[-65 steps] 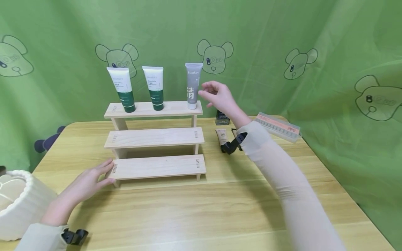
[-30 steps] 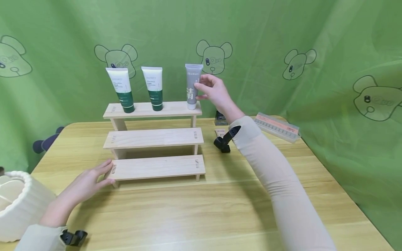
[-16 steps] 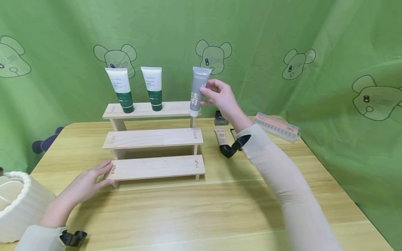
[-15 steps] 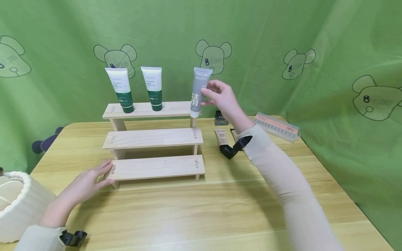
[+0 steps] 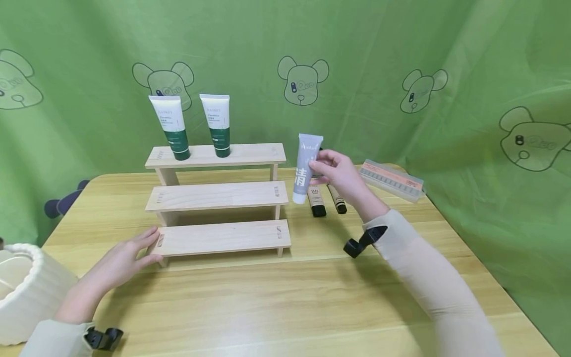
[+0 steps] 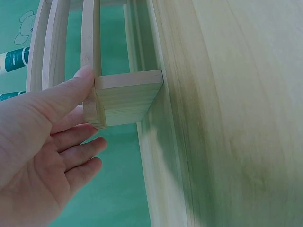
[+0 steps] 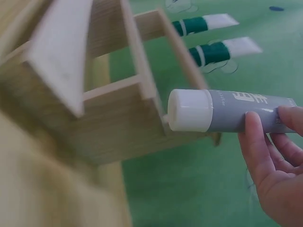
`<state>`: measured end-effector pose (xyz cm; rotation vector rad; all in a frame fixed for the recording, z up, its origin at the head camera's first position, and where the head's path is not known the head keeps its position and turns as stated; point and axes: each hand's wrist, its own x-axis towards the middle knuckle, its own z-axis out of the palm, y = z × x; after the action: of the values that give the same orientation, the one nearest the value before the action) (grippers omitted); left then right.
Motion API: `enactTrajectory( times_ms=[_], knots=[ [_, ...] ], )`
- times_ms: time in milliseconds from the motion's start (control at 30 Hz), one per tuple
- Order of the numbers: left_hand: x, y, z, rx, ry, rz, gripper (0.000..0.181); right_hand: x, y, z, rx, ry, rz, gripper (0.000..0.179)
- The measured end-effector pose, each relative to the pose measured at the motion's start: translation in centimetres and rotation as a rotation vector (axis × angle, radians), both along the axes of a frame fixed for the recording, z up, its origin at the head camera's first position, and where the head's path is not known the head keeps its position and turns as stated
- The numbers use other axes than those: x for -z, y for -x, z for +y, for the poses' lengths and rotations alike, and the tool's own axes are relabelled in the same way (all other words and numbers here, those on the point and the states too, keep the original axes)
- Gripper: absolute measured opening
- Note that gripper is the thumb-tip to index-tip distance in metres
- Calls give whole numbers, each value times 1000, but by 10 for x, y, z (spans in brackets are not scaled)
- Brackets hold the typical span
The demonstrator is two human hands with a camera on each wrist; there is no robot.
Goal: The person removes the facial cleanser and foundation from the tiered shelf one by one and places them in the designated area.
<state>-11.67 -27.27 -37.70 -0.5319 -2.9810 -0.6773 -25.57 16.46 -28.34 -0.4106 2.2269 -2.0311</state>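
My right hand [image 5: 341, 176] pinches a grey squeeze tube [image 5: 306, 166] by its side, between thumb and fingers. The tube hangs in the air, white cap [image 7: 190, 109] down, just right of a three-tier wooden display rack [image 5: 218, 195]. At the left end of the lowest shelf [image 5: 225, 238], my left hand [image 5: 122, 260] grips the board. In the left wrist view, the thumb of the left hand [image 6: 38, 142] lies on the board's edge with a finger behind it. Two white-and-green tubes, one at the left [image 5: 173, 128] and one nearer the middle [image 5: 217, 125], stand on the top shelf.
Behind the right hand, a BB cream tube [image 5: 316, 199] and another small tube [image 5: 337, 199] lie on the table [image 5: 250, 307]. A clear case [image 5: 392, 179] lies at the back right. A white ribbed lampshade-like object [image 5: 37, 292] stands at the left.
My right hand has taken the grey tube off the top shelf's right end and carried it right and down. My left hand has stayed at the lowest shelf.
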Motion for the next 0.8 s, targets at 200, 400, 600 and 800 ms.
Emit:
enactTrajectory(
  times_ms=[200,400,600,800],
  knots=[
    [0,0,0,-3,-4,-8,64,31,-7,24,-6,-52,-41,40],
    [-1,1,-1,-4,-6,-14,64,60,-14,43,-34,-121,-118,41],
    [-1,0,-1,-9,-6,-20,64,88,-22,52,-105,-190,-208,50],
    [-1,0,0,-3,-12,-15,64,107,-30,55,-185,-233,-280,54]
  ],
)
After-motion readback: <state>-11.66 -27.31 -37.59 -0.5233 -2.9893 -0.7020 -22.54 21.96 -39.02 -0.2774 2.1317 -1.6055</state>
